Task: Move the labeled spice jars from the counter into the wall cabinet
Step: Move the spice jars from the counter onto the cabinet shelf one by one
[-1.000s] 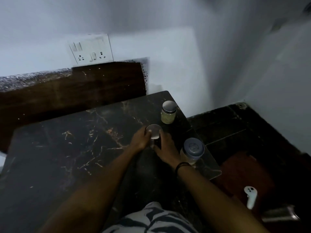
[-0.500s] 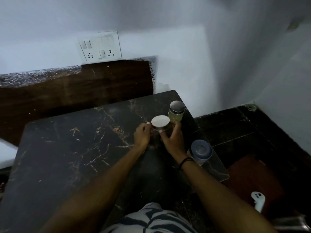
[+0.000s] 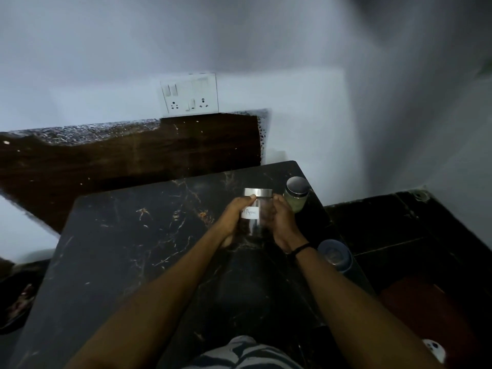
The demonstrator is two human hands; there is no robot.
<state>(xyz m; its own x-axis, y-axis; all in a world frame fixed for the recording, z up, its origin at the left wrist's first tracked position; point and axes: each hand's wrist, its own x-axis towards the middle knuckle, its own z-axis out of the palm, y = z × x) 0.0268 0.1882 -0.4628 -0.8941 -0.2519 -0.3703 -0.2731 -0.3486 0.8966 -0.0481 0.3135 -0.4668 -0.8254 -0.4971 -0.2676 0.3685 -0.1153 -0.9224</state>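
Pepper jar [image 3: 255,217] up off the counter [image 3: 138,235] — left hand [image 3: 234,215] and right hand [image 3: 282,219] fingers clamped round it. Two jars [image 3: 296,194] [image 3: 334,255] wait near the counter's right edge; cabinet unseen — nothing visibly stored yet.

Dim room: white wall [image 3: 292,115], switch plate [image 3: 189,95], dark floor [image 3: 399,222].

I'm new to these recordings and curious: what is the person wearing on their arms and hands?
Both forearms are bare, with no sleeves or gloves in view. The right hand has a thin dark band round its wrist; the left hand wears nothing visible. No rings can be made out in the dim light.
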